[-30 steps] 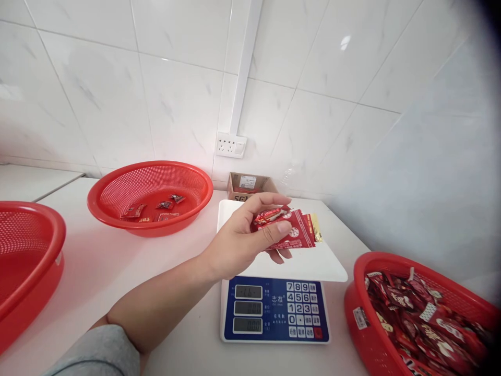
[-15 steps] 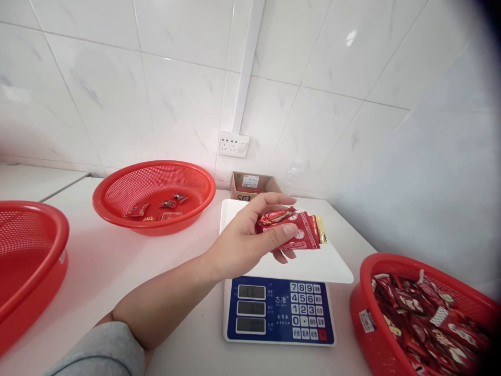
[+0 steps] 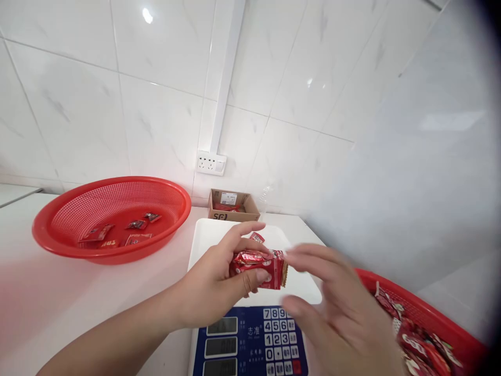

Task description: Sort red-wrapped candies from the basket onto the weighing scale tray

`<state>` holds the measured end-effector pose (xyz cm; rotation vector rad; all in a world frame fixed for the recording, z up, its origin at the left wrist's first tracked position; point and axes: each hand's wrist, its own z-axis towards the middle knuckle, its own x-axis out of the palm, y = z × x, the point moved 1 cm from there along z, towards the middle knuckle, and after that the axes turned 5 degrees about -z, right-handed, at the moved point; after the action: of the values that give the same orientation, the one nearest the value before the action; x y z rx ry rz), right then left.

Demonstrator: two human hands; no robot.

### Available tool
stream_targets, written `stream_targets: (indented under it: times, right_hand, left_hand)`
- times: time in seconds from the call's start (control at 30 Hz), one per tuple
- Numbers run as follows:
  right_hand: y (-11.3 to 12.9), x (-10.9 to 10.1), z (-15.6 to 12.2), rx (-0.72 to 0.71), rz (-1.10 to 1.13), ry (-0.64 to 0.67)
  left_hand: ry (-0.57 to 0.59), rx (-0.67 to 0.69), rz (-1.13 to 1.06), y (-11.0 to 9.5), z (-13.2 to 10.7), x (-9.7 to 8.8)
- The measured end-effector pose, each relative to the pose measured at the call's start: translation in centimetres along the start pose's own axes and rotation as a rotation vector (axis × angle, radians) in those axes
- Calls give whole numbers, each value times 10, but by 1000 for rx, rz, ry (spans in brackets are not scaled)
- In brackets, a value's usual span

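My left hand [image 3: 219,282] is closed around several small red candy packets [image 3: 270,271], some with gold edges, held above the white pan [image 3: 203,240] of a weighing scale. Another small red packet [image 3: 257,237] shows behind its fingers; whether it is held or lies on the pan I cannot make out. My right hand [image 3: 340,313], slightly blurred, is open with thumb and fingers apart, its fingertips close to the packets' right end. The scale's blue keypad panel [image 3: 250,344] lies below both hands, partly covered by them.
A red mesh basket [image 3: 113,183] with a few packets stands at the left. At the right, another red basket [image 3: 422,308] holds many wrapped candies [image 3: 426,344]. Against the tiled wall sits a small cardboard box [image 3: 235,215], below a power socket [image 3: 211,163].
My right hand has come into view from the right, close to the packets. The left hand still holds them over the pan. The view has shifted, and the far-left basket is out of frame.
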<state>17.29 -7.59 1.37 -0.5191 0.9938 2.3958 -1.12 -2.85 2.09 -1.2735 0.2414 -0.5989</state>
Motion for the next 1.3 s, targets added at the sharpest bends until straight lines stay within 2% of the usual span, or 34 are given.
stream_targets:
  times: [0.1,0.17,0.37,0.5,0.63,0.8,0.9,1.2,1.3]
  right_hand:
    - [2,14,33,-32,11,125]
    - [-1,18,42,-28,89,127]
    - [-15,12,41,104,231,18]
    - [-14,6,39,150,257,-30]
    - [-9,10,39,193,275,52]
    - [-7,22,39,288,371,220]
    - [-5,24,37,238,364,230]
    - [4,22,36,73,231,110]
    - [4,24,37,75,264,116]
  left_hand:
    - [52,12,87,3,0,2]
    - [69,8,113,5,-1,4]
    - [1,-81,44,6,-1,7]
    - [-48,-133,-16,6,3,6]
    - [-45,-89,-8,6,4,6]
    - [-14,-84,5,5,2,5]
    - [19,-109,20,4,1,4]
    - [37,-114,6,2,0,7]
    - [55,-117,0,2,-1,7]
